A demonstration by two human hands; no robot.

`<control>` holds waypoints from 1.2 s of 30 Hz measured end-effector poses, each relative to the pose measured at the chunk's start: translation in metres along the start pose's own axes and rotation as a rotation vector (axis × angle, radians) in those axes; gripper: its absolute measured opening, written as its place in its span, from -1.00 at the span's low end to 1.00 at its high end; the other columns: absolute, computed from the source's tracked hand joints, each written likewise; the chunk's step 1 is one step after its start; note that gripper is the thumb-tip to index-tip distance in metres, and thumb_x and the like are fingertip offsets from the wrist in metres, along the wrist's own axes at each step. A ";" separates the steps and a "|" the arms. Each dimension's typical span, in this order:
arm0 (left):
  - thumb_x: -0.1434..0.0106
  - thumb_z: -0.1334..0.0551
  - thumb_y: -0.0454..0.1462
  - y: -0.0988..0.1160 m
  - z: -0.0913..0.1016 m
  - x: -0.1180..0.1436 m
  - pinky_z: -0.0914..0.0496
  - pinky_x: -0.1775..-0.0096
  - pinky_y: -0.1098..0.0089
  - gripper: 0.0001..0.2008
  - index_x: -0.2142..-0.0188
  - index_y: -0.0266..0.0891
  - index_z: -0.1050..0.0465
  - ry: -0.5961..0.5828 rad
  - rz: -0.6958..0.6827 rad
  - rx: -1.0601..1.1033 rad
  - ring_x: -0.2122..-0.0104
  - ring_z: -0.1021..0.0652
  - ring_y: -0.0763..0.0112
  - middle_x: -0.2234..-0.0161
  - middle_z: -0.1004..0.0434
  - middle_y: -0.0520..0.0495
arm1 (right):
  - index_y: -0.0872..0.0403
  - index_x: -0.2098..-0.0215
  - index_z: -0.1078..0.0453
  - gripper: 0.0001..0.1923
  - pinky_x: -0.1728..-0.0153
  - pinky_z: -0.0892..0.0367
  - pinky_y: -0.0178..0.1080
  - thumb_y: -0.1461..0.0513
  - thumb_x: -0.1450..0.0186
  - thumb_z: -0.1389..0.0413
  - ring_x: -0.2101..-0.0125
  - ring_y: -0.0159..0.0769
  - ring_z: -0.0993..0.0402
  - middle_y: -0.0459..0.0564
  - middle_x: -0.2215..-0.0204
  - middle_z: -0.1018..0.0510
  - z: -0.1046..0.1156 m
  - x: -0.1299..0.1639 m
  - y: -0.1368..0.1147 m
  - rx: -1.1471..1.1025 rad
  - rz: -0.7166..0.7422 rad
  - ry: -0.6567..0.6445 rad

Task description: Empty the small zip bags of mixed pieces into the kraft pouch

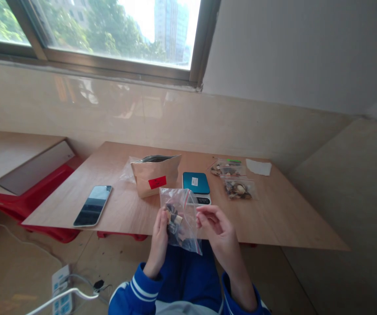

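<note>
Holding a small clear zip bag [181,218] up in front of the near edge of the worktop [116,205], the person has both hands raised just above their lap. The left hand [160,243] grips the bag's left side, thumb pressed on the plastic over the small dark and tan pieces inside. The right hand [219,234] is at the bag's right edge with fingers curled and partly spread — whether it actually pinches the plastic or only touches it I cannot tell. The bag hangs between the two hands, tilted, its red-striped seal running along the lower right corner. Blue sleeves with white stripes cover both wrists.

On the worktop, just beyond the bag, stands a brown paper pouch [156,175] with a red label, open at the top. Right beside it, to the right, lies a small scale [196,184] with a teal platform. Further right lie two more clear bags — one filled bag [239,189] near the scale and another filled bag [227,168] behind it. A white slip of paper [258,166] lies by the far edge. A phone [93,205] lies face up, screen dark, well to the left of the pouch.

Under the worktop a red crate [27,197] shows at left, and on the floor lies a power strip [60,288] with a white cable.
</note>
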State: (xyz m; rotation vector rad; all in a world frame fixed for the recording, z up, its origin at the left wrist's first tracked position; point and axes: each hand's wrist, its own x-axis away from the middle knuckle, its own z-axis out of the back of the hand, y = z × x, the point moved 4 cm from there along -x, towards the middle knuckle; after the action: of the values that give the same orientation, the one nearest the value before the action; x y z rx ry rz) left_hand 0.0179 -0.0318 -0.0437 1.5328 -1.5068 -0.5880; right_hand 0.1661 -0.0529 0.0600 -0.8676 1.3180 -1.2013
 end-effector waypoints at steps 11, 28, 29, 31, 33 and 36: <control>-0.29 -0.05 0.10 0.014 -0.003 0.005 -0.28 -0.17 0.16 -0.40 -0.12 -0.22 -0.43 -0.126 -0.208 -0.249 -0.12 -0.46 0.14 -0.10 -0.48 -0.19 | 0.05 0.05 -0.42 -0.73 0.27 -0.47 -0.26 0.26 -0.29 -0.08 0.35 -0.32 -0.51 0.02 0.21 -0.50 -0.022 -0.006 0.025 0.176 0.063 -0.271; -0.37 -0.01 0.00 0.012 -0.002 0.009 -0.21 -0.22 0.23 -0.47 -0.18 -0.20 -0.35 -0.097 -0.333 -0.405 -0.21 -0.35 0.21 -0.21 -0.34 -0.10 | 0.01 -0.11 -0.32 -0.52 0.04 -0.43 -0.18 0.21 -0.22 -0.19 0.14 -0.29 -0.50 0.06 -0.04 -0.43 -0.040 -0.011 0.038 0.104 -0.055 -0.358; -0.36 -0.02 0.01 0.012 -0.001 0.009 -0.21 -0.22 0.24 -0.47 -0.17 -0.20 -0.36 -0.087 -0.317 -0.392 -0.21 -0.35 0.20 -0.20 -0.35 -0.10 | 0.01 -0.10 -0.33 -0.52 0.04 -0.43 -0.18 0.21 -0.21 -0.20 0.12 -0.28 -0.50 0.05 -0.04 -0.44 -0.041 -0.012 0.037 0.090 -0.056 -0.361; -0.34 -0.05 0.02 0.013 -0.001 0.008 -0.21 -0.22 0.27 -0.48 -0.15 -0.18 -0.39 -0.079 -0.283 -0.364 -0.20 -0.36 0.20 -0.20 -0.37 -0.09 | 0.02 -0.06 -0.36 -0.56 0.06 -0.44 -0.18 0.22 -0.21 -0.20 0.12 -0.27 -0.51 0.05 -0.02 -0.47 -0.044 -0.013 0.038 0.074 -0.065 -0.368; -0.31 -0.09 0.02 0.013 -0.001 0.007 -0.24 -0.20 0.28 -0.49 -0.13 -0.17 -0.42 -0.069 -0.244 -0.316 -0.19 -0.38 0.18 -0.17 -0.41 -0.09 | 0.04 0.02 -0.40 -0.64 0.12 -0.46 -0.19 0.22 -0.20 -0.19 0.18 -0.28 -0.53 0.04 0.03 -0.51 -0.046 -0.013 0.040 0.082 -0.079 -0.365; -0.25 -0.17 0.02 0.010 0.003 0.004 -0.34 -0.11 0.27 -0.51 -0.04 -0.19 -0.50 -0.010 -0.168 -0.224 -0.13 -0.44 0.12 -0.04 -0.54 -0.12 | 0.07 0.12 -0.40 -0.70 0.21 -0.47 -0.22 0.24 -0.16 -0.21 0.26 -0.30 -0.54 0.00 0.16 -0.56 -0.048 -0.013 0.046 0.105 -0.099 -0.339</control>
State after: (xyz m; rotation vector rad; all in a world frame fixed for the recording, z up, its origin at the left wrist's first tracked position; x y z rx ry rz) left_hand 0.0100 -0.0349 -0.0359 1.4908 -1.2788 -0.8344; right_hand 0.1277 -0.0222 0.0132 -1.0192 0.9407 -1.1294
